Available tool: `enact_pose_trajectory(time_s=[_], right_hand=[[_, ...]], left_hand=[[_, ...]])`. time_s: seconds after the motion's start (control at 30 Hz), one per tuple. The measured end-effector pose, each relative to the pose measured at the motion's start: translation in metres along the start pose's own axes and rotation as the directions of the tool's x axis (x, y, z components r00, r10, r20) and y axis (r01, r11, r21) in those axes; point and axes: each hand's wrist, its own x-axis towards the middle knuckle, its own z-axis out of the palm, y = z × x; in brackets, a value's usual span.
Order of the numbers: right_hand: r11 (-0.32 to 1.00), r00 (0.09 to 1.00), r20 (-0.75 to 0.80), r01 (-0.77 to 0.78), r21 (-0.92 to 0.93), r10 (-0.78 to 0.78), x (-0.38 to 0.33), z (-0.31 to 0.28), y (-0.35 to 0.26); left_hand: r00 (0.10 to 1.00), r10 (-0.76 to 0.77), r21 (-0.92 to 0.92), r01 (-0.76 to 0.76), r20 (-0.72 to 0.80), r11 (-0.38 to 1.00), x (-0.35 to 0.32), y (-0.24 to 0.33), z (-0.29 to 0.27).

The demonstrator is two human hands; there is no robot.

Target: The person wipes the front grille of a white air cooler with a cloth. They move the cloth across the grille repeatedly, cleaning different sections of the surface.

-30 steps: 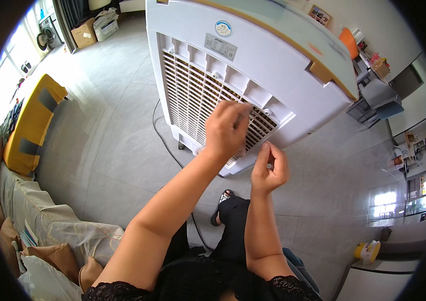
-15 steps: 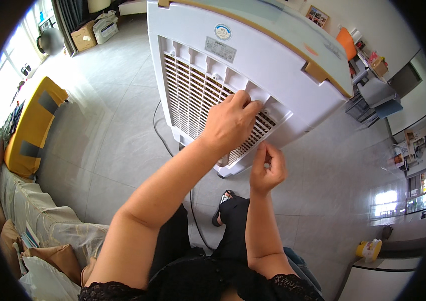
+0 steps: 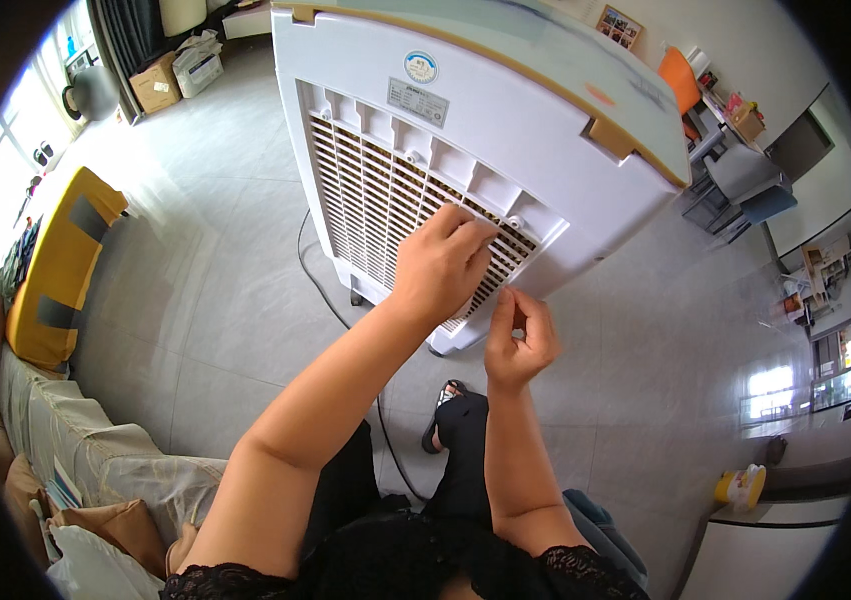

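In front of me stands a white air cooler [image 3: 535, 130] with a slatted rear grille [image 3: 365, 190]. My left hand [image 3: 442, 262] is closed at the grille's upper right part, fingers bent against the slats. Its fingertips are partly hidden behind the knuckles. Lower down, by the grille's right edge, my right hand [image 3: 522, 338] makes a pinch with thumb and forefinger. Whatever lies between those two fingers is too small or hidden to name. A row of recesses with screw posts runs above the slats, and one post [image 3: 516, 222] shows just right of my left hand.
A black cable [image 3: 317, 290] runs across the grey floor from the cooler toward my legs. To the left are a yellow covered bench [image 3: 65, 260] and a cloth-covered sofa [image 3: 85, 420]. A yellow bucket [image 3: 740, 487] sits on a cabinet at the lower right.
My left hand has moved down from the recesses onto the slats, uncovering the screw post. My right hand keeps its pinch near the grille's edge. The whole view has shifted slightly.
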Motion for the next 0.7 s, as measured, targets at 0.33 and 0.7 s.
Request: enact_pose_trajectory(time_s=[0.33, 0.7], right_hand=[[0.622, 0.696, 0.441, -0.712, 0.325, 0.566, 0.016, 0.014, -0.026], [0.604, 0.666, 0.491, -0.736, 0.306, 0.562, 0.030, 0.000, -0.049]], left_hand=[[0.525, -0.693, -0.765, 0.641, 0.494, -0.059, -0.038, 0.011, -0.023], [0.604, -0.553, -0.789, 0.588, 0.575, -0.178, -0.058, 0.004, -0.042]])
